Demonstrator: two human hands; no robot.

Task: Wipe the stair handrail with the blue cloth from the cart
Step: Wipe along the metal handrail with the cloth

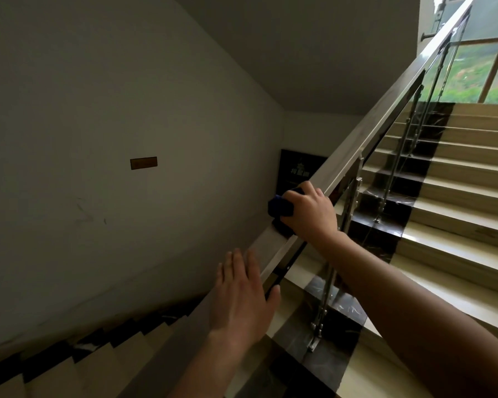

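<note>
A flat metal stair handrail [365,139] runs diagonally from the lower middle up to the top right, above glass panels on steel posts. My right hand [309,209] presses a dark blue cloth [279,208] onto the rail's top, with the cloth bunched under the fingers and showing at their left. My left hand [242,294] hovers lower down beside the rail, flat, fingers together and extended, holding nothing; its thumb lies near the rail's lower edge.
Beige steps with a dark marble strip [391,214] climb on the right toward a window [489,70]. A second flight [92,349] descends at the lower left along a grey wall bearing a small brown plaque [143,163]. A dark sign [295,170] hangs behind the rail.
</note>
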